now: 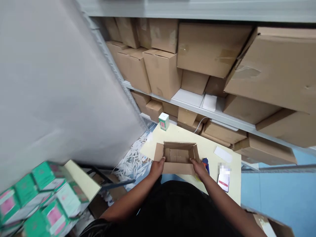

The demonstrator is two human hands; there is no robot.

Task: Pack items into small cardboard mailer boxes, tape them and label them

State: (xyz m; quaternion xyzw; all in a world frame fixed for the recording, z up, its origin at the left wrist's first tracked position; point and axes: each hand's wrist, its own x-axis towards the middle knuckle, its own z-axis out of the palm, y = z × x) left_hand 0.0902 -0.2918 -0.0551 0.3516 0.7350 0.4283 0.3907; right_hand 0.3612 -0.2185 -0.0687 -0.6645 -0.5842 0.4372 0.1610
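Observation:
An opened cardboard box (179,168) is held between my two hands at the near edge of the pale table (184,135). Its flaps are folded outward and its inside shows bare. My left hand (157,167) grips the left near corner, thumb on the rim. On the right near corner my right hand (198,168) has its thumb over the edge. Just beyond my right hand lies a dark blue tool (205,164), partly hidden, perhaps a tape dispenser. A small green and white carton (164,121) stands upright at the table's far left corner.
A phone (223,179) and a white slip (223,154) lie at the table's right. Shelves (187,97) of cardboard boxes rise behind. Several green cartons (44,197) are stacked at lower left. Paper scraps (134,158) cover the floor, and an open box (269,223) sits at lower right.

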